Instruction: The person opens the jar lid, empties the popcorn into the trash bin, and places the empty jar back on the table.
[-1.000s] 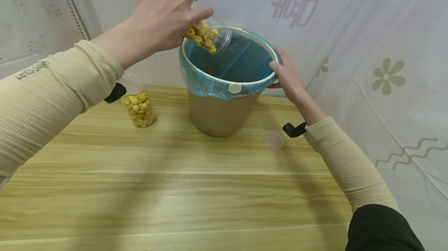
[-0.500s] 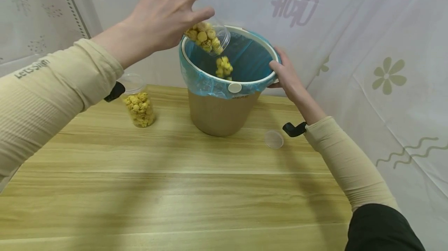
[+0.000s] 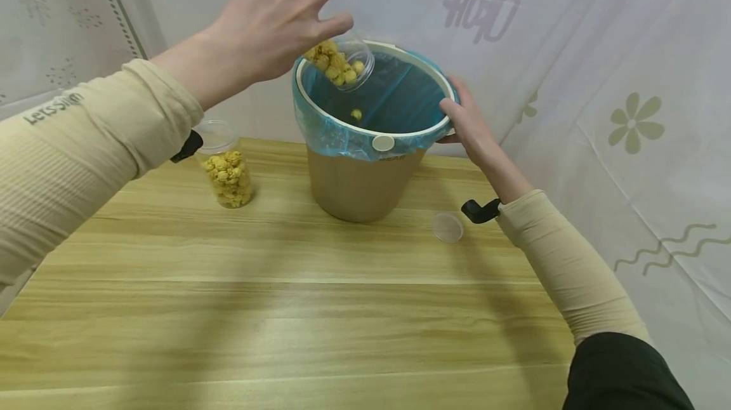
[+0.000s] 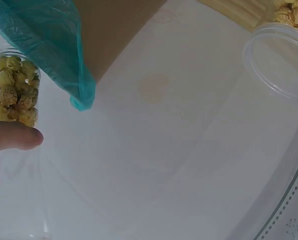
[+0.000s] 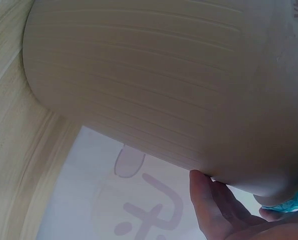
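Note:
My left hand (image 3: pixel 274 26) grips a clear plastic jar (image 3: pixel 361 73), tilted mouth-down over a brown trash bin (image 3: pixel 356 188). Yellow popcorn (image 3: pixel 330 62) fills the jar's mouth end; in the left wrist view the jar's bottom part (image 4: pixel 21 200) looks see-through, without popcorn. One loose popcorn piece (image 3: pixel 356 114) shows inside the bin's opening, below the jar. A blue liner bag (image 3: pixel 337 140) is folded over the bin, under a white ring. My right hand (image 3: pixel 469 119) holds the bin's right rim, thumb on top and fingers against the outer side. The bin's floor is hidden.
Left of the bin, a second clear jar (image 3: pixel 216 136) of yellow popcorn stands upright without a lid. A round clear lid (image 3: pixel 448 228) lies on the wooden table (image 3: pixel 320 327) near my right wrist. White printed cloth (image 3: pixel 571 48) hangs behind and beside the table.
Popcorn has tumbled from the tilted jar into the bin, and the jar's far end has emptied. My left hand has shifted slightly up and right; my right hand keeps its place.

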`<state>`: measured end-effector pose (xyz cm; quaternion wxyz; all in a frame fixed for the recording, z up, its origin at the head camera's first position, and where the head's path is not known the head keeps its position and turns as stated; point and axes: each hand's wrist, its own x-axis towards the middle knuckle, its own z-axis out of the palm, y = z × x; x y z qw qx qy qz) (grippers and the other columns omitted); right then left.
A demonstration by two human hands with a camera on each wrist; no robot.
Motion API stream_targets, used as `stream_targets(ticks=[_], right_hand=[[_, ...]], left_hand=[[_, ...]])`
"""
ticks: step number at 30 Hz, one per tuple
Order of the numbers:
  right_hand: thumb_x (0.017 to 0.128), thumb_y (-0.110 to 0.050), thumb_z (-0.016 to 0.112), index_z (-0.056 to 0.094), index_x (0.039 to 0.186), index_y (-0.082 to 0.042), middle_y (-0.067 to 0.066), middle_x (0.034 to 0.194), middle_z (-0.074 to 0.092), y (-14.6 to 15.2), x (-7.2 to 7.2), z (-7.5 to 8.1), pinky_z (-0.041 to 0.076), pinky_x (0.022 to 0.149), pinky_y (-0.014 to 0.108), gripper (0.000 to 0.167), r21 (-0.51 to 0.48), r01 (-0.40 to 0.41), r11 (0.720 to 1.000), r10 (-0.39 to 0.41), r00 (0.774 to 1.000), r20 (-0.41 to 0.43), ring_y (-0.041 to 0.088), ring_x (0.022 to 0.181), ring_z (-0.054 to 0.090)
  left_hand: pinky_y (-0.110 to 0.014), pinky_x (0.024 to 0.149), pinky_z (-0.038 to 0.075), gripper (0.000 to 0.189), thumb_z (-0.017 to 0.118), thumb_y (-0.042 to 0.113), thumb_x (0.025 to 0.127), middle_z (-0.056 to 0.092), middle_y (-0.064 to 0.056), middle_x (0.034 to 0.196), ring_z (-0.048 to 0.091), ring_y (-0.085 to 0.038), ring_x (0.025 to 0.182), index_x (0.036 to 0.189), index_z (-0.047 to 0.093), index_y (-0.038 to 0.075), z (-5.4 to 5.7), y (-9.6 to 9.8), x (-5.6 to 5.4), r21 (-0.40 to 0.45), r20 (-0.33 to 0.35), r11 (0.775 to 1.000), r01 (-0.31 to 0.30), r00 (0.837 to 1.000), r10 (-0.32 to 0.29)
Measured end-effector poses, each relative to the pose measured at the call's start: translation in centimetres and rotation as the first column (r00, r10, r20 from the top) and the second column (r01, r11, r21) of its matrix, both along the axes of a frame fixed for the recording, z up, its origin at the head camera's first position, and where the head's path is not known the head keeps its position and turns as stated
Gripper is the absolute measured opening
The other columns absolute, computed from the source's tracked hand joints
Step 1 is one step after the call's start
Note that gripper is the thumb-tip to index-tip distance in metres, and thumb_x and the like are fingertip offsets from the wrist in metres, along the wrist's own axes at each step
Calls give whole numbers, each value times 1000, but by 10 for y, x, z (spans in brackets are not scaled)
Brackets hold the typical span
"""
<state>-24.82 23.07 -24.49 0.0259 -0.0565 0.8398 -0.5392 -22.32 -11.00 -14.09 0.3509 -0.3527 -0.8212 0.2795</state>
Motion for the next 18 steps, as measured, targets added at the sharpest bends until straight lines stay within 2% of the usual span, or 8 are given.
stream_targets(ticks=[4, 18], right_hand=[[95, -25, 38, 24, 163, -31, 8, 166, 29, 0, -1, -1, 55, 94, 66, 69, 0, -3, 1000, 3, 1000, -2, 38, 129, 59], [95, -25, 38, 23, 163, -32, 8, 166, 28, 0, 0, 0, 55, 95, 66, 69, -16, -9, 1000, 9, 1000, 7, 38, 129, 59]], left_hand=[[-56, 123, 31, 56, 62, -3, 89, 49, -28, 130, 45, -42, 122, 140, 46, 13, 0, 1, -1, -30, -17, 1000, 2, 1000, -3], [-54, 125, 28, 57, 68, -1, 84, 51, -26, 126, 45, -38, 116, 136, 47, 11, 1, 4, -3, -134, -90, 989, 56, 994, -69]])
